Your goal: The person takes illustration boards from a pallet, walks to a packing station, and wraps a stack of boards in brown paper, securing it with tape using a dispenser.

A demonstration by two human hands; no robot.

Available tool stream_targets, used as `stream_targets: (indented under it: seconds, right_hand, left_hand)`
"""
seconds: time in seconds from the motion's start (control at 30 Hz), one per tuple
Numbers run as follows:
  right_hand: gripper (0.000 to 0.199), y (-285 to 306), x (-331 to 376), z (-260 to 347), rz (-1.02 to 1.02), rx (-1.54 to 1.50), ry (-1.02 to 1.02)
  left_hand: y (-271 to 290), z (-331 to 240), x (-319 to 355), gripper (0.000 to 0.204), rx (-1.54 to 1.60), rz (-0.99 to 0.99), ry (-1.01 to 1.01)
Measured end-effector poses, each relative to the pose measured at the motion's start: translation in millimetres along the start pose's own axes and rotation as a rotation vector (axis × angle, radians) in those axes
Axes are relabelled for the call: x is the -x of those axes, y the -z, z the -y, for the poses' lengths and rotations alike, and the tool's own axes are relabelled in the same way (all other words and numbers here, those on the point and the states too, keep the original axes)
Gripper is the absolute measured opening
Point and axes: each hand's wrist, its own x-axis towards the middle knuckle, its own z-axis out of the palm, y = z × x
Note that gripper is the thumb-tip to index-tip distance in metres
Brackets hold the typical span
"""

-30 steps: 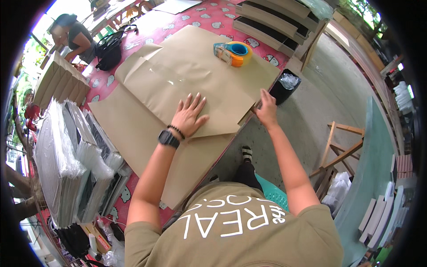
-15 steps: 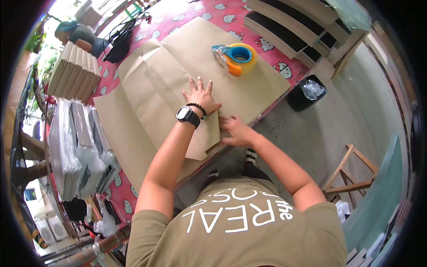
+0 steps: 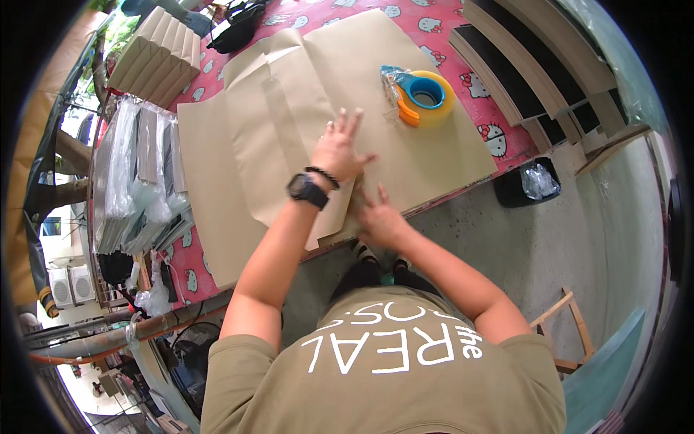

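A person in an olive shirt bends over brown paper (image 3: 260, 152) spread on a table (image 3: 329, 14) with a pink printed cover. The left hand (image 3: 340, 153), with a black watch (image 3: 307, 191) and a dark bracelet (image 3: 322, 177) at its wrist, lies palm down on the folded part of the paper, fingers wide apart and gripping nothing. The right hand (image 3: 382, 220), slightly blurred, stretches its fingers apart at the fold's edge, close to the table's near side; whether its fingertips press the paper, one cannot tell. The paper lies directly before the person, partly folded over in layers. A tape dispenser (image 3: 444, 110), blue and orange, rests on the paper beyond the right hand. Stacked boards (image 3: 499, 72) occupy the table's far right corner, with a black bin (image 3: 512, 192) below, plastic inside. To the left stand plastic-wrapped panels (image 3: 126, 173) and, behind them, brown bundles (image 3: 155, 54), near a black bag (image 3: 238, 29). A wooden frame (image 3: 576, 325) stands at lower right.
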Motion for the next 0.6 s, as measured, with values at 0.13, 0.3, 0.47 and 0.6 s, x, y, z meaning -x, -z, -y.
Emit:
stream_targets:
  seconds: [0.13,0.3,0.47,0.6]
  right_hand:
    - [0.032,-11,12,31,-0.049,-0.52,0.286]
    - [0.039,30,-20,-33,-0.19,-1.628,-0.407]
    - [0.045,53,-61,-22,0.02,-1.82,-0.566]
    - [0.046,45,-69,-17,-0.039,-1.931,-0.558]
  left_hand:
    - [15,78,24,0.071,0.025,-0.243,0.185]
    - [-12,95,74,0.068,-0.23,-0.247,0.209]
    - [-13,81,85,0.068,-0.245,-0.264,0.215]
    - [-14,83,87,0.068,-0.223,-0.277,0.232]
